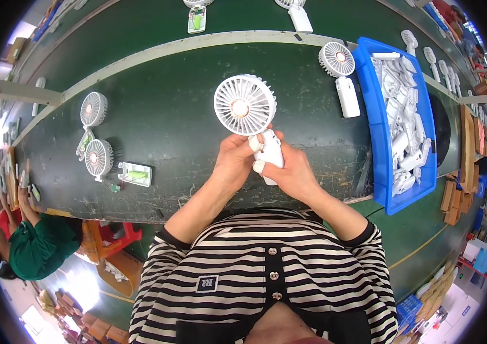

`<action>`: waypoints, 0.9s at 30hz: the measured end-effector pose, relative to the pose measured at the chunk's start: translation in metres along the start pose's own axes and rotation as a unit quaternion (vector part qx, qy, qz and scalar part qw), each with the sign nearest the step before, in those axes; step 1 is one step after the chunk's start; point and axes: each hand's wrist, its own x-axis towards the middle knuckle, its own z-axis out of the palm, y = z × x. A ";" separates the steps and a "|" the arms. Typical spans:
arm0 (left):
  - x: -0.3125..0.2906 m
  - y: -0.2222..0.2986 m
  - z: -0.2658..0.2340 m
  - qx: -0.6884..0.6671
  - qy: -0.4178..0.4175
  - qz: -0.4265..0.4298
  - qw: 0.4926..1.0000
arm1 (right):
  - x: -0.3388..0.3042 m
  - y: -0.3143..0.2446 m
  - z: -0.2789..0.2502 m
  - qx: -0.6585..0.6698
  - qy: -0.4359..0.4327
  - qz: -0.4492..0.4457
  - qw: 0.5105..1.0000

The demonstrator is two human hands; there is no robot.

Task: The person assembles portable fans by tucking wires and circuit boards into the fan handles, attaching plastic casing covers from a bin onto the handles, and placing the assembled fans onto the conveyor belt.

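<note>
A white handheld fan (246,105) with a round ribbed grille and an orange ring at its hub is held upright before me. My left hand (238,159) wraps the left side of its handle, just below the fan head. Around the right side of the handle closes my right hand (293,172), its thumb laid across the front. Both thumbs have white coverings on their tips. To the left on the bench lie two fans, an upper one (94,110) and a lower one (99,158); beside the lower is an open handle shell (135,174) with a green cell inside.
A blue bin (376,137) full of white plastic shells stands at the right. Left of it lies a finished-looking fan (337,59). A pale rail (157,53) crosses the green bench; more fans lie beyond it. A person in green (45,243) works at the far left.
</note>
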 end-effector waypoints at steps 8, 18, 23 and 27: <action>-0.001 -0.002 0.008 0.012 0.015 0.028 0.999 | 0.003 0.009 0.006 0.063 0.039 -0.001 0.997; 0.002 -0.007 0.006 -0.003 0.035 0.004 0.999 | 0.011 0.017 0.007 0.104 0.045 0.010 0.993; 0.001 -0.012 0.003 0.034 0.022 0.002 0.999 | 0.011 0.016 0.006 0.152 0.031 0.015 0.988; 0.001 -0.014 0.002 0.023 0.021 0.008 0.999 | 0.011 0.014 0.007 0.142 0.032 0.015 0.989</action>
